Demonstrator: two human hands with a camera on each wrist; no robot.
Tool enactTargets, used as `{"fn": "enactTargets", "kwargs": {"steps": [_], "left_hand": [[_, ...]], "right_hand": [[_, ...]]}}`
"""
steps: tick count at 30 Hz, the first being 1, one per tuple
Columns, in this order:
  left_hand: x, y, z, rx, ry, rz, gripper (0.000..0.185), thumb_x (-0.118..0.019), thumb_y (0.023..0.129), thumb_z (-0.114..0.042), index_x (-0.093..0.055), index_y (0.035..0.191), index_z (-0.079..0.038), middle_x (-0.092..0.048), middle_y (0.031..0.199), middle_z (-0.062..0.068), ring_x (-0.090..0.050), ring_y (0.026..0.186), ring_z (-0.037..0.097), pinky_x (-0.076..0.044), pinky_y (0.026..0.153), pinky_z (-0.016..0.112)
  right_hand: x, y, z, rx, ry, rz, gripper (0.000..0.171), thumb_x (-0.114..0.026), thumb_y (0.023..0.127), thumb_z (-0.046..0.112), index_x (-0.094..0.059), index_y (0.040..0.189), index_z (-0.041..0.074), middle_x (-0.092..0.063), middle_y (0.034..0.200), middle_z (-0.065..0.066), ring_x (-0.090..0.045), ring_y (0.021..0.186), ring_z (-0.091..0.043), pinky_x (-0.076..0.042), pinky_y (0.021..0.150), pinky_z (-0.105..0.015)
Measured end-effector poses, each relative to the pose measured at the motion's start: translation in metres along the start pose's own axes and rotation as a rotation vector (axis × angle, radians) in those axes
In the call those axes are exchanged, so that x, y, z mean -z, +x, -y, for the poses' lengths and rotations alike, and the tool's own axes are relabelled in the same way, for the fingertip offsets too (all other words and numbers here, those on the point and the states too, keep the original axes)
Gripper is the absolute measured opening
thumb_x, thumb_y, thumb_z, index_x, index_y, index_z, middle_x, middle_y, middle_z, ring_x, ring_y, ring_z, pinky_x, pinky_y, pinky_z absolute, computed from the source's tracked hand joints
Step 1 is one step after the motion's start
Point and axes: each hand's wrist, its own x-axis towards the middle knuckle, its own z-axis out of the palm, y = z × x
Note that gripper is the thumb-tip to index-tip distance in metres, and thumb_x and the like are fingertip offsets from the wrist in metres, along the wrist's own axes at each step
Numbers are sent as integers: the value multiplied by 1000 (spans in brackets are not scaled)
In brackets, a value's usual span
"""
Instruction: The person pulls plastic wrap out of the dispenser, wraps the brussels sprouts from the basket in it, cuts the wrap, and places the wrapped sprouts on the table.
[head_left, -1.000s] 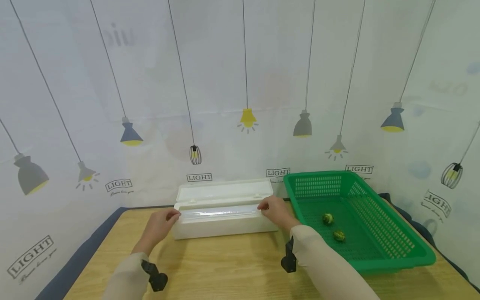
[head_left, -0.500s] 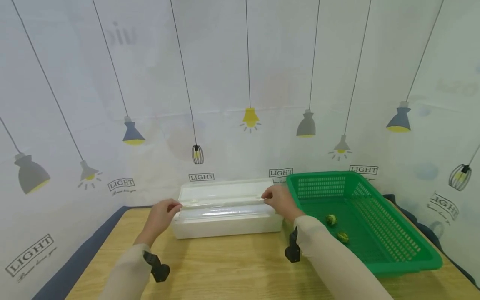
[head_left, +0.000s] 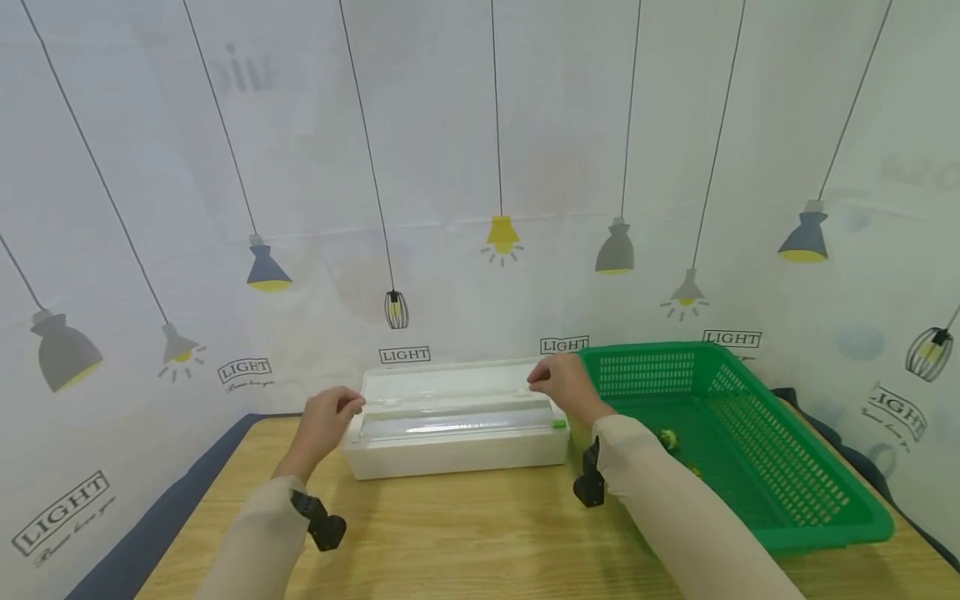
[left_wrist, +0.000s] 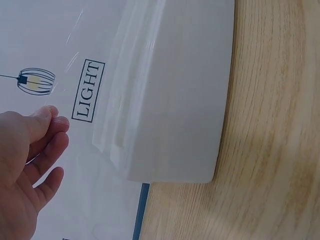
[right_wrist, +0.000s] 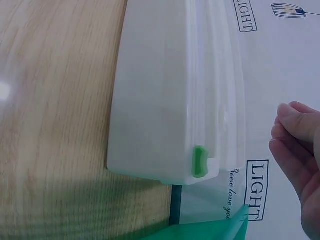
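A long white dispenser box [head_left: 457, 450] lies across the wooden table [head_left: 465, 533], lid open against the wall. A sheet of clear film [head_left: 450, 412] stretches up out of it. My left hand [head_left: 328, 410] pinches the film's left corner and my right hand [head_left: 558, 382] pinches its right corner, both held above the box's back edge. The left wrist view has the left hand [left_wrist: 30, 150] with thumb against fingers beside the box [left_wrist: 175, 100]. In the right wrist view the right hand [right_wrist: 300, 145] is curled above the box [right_wrist: 155, 100], whose end carries a green slider [right_wrist: 199, 161].
A green plastic basket [head_left: 795, 467] stands right of the box, close to my right forearm, with two small green round things [head_left: 667, 437] inside. A white wall sheet printed with lamps rises directly behind the box. Bare tabletop lies in front.
Both hands have lifted and moved back toward the wall with the film's edge, drawing more film up out of the box. The box has stayed in place.
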Motion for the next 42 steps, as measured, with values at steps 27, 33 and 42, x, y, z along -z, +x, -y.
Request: {"fn": "enactTargets", "kwargs": {"steps": [27, 33, 42], "left_hand": [[24, 5, -23, -116, 36, -117, 14, -55, 91, -8, -61, 92, 5, -63, 82, 13, -58, 74, 25, -48, 65, 38], [31, 8, -33, -115, 44, -129, 15, -54, 92, -9, -60, 95, 4, -63, 85, 14, -59, 76, 26, -49, 65, 38], [45, 9, -43, -125, 63, -164, 16, -53, 93, -10, -60, 96, 4, -63, 87, 15, -58, 78, 26, -49, 67, 39]], "right_hand": [[36, 13, 16, 69, 22, 6, 6, -69, 79, 1, -71, 84, 0, -68, 83, -11, -64, 77, -22, -52, 67, -30], [48, 16, 20, 81, 33, 4, 6, -68, 80, 1, -71, 85, 0, -68, 84, -12, -64, 77, -22, -52, 66, -31], [58, 22, 30, 115, 2, -18, 7, -69, 80, 2, -71, 86, 0, -68, 84, -11, -63, 75, -21, -52, 67, -31]]}}
